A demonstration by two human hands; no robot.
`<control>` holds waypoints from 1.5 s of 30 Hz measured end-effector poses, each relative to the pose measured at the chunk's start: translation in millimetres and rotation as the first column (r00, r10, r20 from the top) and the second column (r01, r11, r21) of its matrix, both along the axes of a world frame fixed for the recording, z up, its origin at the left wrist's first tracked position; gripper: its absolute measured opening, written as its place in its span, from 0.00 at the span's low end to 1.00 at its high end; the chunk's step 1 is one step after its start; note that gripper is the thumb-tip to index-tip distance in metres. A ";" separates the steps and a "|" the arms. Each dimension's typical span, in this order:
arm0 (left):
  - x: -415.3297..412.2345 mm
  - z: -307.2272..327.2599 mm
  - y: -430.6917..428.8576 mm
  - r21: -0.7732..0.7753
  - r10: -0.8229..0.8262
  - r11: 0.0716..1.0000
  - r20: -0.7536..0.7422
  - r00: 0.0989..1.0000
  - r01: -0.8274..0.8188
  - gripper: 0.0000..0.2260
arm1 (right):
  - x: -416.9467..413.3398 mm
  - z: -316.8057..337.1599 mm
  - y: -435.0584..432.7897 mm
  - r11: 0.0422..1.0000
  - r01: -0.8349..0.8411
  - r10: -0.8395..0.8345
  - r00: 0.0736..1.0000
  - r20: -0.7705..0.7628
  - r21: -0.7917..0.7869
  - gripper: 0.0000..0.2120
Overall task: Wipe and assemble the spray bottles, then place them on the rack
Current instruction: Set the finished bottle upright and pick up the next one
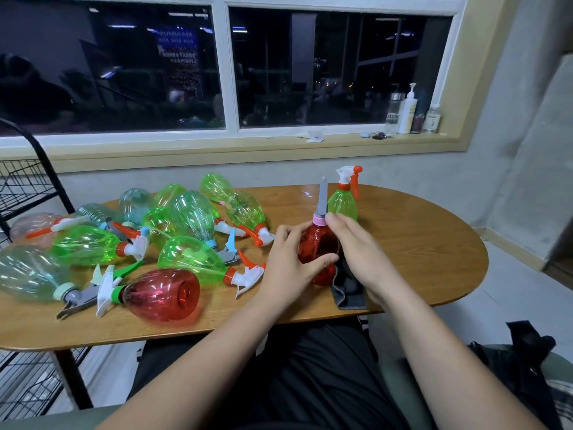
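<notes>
An upright red spray bottle [316, 243] with a pink collar and a grey spray head stands on the wooden table [418, 243]. My left hand [288, 262] grips its body from the left. My right hand [356, 249] pinches the pink collar and holds a dark grey cloth [348, 290] that hangs against the bottle's right side. Just behind stands an assembled green bottle [342, 203] with a white and orange trigger. Several green, clear and red bottles [161, 294] lie in a pile on the left half of the table.
A black wire rack [28, 187] stands at the far left beside the table. The window sill behind holds a pump bottle [407, 113] and small containers. My lap and a black bag [527, 361] lie below the table's front edge.
</notes>
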State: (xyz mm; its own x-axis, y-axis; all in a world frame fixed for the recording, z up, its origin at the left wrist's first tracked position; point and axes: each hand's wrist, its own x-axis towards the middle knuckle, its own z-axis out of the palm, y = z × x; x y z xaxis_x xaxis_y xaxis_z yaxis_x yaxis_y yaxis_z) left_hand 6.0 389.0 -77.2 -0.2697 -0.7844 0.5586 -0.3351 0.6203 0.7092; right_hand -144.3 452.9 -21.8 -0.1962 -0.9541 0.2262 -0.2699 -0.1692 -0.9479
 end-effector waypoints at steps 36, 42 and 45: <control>-2.7 -0.7 0.8 -0.013 0.005 1.000 0.000 1.000 -0.005 0.31 | -1.5 -26.9 6.3 0.988 -0.059 0.071 0.994 0.082 -0.140 0.30; -3.1 2.3 5.1 0.067 -0.025 0.997 -0.043 0.999 0.028 0.30 | -16.5 -41.1 -0.1 0.999 -0.046 0.045 0.997 0.070 0.007 0.23; -3.6 2.2 3.9 0.056 -0.043 0.997 -0.025 0.999 0.045 0.30 | -24.3 -45.8 -2.0 1.000 0.000 0.000 1.000 0.026 0.006 0.24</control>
